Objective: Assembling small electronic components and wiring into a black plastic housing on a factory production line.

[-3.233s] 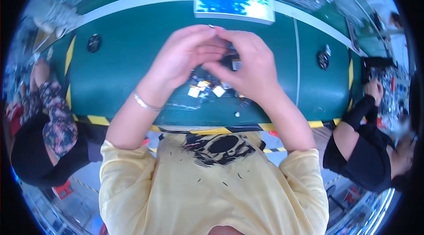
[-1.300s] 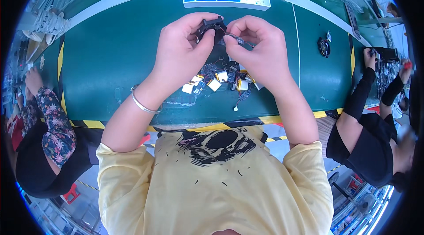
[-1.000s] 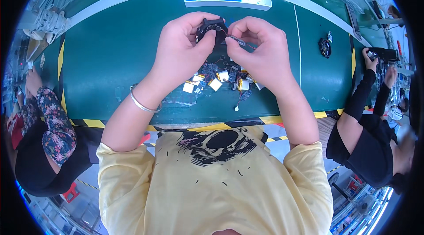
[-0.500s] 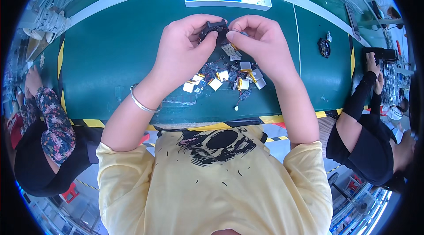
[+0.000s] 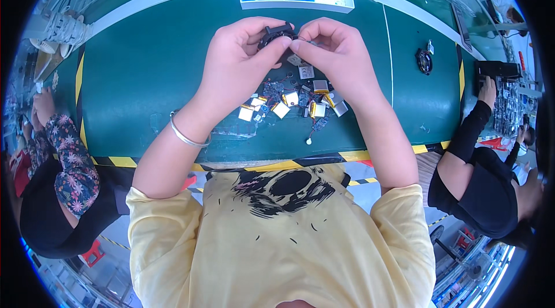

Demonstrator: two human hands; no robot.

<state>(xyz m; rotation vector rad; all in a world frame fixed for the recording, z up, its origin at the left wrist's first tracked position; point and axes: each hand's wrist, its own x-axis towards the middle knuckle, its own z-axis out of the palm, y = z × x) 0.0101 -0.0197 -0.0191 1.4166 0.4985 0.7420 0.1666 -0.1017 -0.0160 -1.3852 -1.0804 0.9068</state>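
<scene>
My left hand (image 5: 240,56) is closed round a black round watch case (image 5: 275,33), holding it tilted above the green table. The fingers of my right hand (image 5: 332,48) pinch together at the case's right edge, with a thin dark wire-like piece by the fingertips; what they grip is mostly hidden. My two thumb tips nearly meet over the case. Just below my hands lies a loose pile of small silver battery cells (image 5: 290,98), with yellow tape on some, and dark blue circuit boards (image 5: 276,87) with wires. One silver cell (image 5: 306,71) lies beneath my right fingers.
A white tray (image 5: 298,5) of small blue pieces stands at the table's far edge. Another black watch case (image 5: 425,62) lies to the right, past a white line. Striped tape (image 5: 324,159) runs along the near edge. Co-workers sit on both sides, one hand (image 5: 487,91) showing at right.
My hands have shifted slightly, and my left thumb has slid over the watch case to near my right thumb. The case is turned a little. The right co-worker's arm has moved.
</scene>
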